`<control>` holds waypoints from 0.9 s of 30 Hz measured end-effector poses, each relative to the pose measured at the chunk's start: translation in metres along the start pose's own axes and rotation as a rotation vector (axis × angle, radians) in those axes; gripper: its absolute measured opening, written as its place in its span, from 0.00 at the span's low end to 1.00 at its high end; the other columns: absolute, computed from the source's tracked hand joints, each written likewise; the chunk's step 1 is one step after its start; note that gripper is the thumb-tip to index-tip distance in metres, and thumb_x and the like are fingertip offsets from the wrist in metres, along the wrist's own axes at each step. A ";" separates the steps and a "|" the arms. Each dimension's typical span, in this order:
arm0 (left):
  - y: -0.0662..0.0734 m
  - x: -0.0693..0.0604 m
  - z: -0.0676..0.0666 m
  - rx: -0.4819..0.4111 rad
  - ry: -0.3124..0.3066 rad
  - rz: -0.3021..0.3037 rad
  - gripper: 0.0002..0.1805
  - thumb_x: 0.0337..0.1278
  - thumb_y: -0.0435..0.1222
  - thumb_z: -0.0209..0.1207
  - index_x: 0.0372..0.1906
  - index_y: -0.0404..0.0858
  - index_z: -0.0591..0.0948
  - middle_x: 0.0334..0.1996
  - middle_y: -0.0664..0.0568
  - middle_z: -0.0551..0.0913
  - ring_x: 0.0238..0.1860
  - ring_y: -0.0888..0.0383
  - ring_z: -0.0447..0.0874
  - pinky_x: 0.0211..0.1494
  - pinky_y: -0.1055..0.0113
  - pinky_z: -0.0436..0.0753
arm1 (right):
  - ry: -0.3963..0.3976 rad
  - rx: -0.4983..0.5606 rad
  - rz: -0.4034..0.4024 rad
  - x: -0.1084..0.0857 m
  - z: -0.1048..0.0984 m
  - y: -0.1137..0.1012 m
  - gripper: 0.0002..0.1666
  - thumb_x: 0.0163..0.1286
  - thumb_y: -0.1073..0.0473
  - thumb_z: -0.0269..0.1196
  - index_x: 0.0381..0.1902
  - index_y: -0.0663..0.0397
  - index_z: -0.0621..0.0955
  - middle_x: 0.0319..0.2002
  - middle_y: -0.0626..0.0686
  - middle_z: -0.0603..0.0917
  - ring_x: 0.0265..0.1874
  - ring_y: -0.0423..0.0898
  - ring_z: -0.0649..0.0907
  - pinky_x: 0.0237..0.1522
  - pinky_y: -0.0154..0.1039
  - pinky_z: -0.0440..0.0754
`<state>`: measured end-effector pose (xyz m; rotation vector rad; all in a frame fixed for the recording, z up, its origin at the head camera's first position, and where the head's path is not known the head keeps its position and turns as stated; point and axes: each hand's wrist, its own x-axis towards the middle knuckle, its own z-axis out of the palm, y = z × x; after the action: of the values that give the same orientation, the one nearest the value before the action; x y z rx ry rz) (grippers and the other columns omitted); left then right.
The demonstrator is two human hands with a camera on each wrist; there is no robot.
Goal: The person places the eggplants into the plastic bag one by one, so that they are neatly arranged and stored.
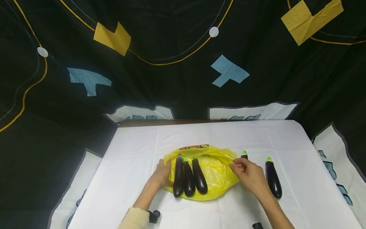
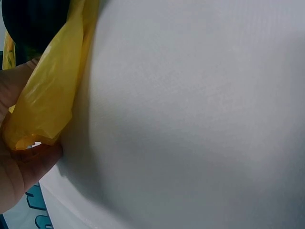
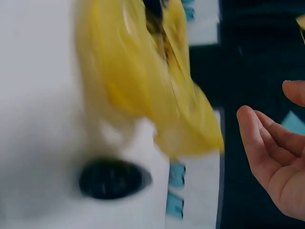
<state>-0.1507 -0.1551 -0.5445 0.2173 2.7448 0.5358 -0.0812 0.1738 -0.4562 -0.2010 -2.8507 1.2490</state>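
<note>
A yellow plastic bag (image 1: pixel 218 176) lies spread on the table with three eggplants, a left one (image 1: pixel 178 178), a middle one (image 1: pixel 189 181) and a right one (image 1: pixel 200 178), side by side at its left part. My left hand (image 1: pixel 161 175) holds the bag's left edge between thumb and fingers, beside the leftmost eggplant. At the bag's right edge is my right hand (image 1: pixel 253 176); the right wrist view shows its fingers apart from the bag, holding nothing. Behind this hand, another eggplant (image 1: pixel 244 155) is mostly hidden. One more eggplant (image 1: pixel 273 179) lies to its right.
A white cloth (image 1: pixel 243 136) covers the table. Black drapery (image 1: pixel 171 86) with yellow and blue shapes hangs behind and at the sides. A dark strap piece (image 1: pixel 154 216) is at the left wrist, and another dark piece (image 1: pixel 257 225) is near the right forearm.
</note>
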 end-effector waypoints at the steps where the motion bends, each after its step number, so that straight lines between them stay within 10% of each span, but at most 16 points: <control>1: 0.000 0.000 0.000 0.001 0.000 0.003 0.64 0.19 0.40 0.80 0.71 0.32 0.58 0.59 0.28 0.58 0.58 0.36 0.66 0.57 0.48 0.74 | 0.013 -0.014 0.005 -0.001 -0.008 0.005 0.24 0.65 0.43 0.61 0.47 0.57 0.82 0.35 0.48 0.85 0.32 0.42 0.82 0.34 0.39 0.79; 15: 0.000 -0.002 -0.001 -0.010 0.013 0.024 0.63 0.18 0.39 0.80 0.70 0.31 0.59 0.56 0.31 0.61 0.53 0.40 0.68 0.55 0.49 0.76 | 0.136 -0.161 0.322 -0.016 -0.067 0.115 0.37 0.68 0.40 0.54 0.57 0.70 0.71 0.46 0.67 0.79 0.45 0.62 0.77 0.38 0.51 0.73; 27: 0.001 -0.003 -0.001 -0.029 0.011 -0.001 0.63 0.18 0.38 0.80 0.70 0.33 0.59 0.56 0.33 0.61 0.51 0.43 0.69 0.54 0.50 0.77 | -0.006 -0.202 0.393 -0.012 -0.062 0.162 0.49 0.66 0.34 0.52 0.56 0.81 0.64 0.50 0.74 0.74 0.48 0.69 0.75 0.43 0.57 0.74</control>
<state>-0.1487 -0.1550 -0.5420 0.2064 2.7455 0.5785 -0.0472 0.3266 -0.5330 -0.7963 -3.0368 0.9955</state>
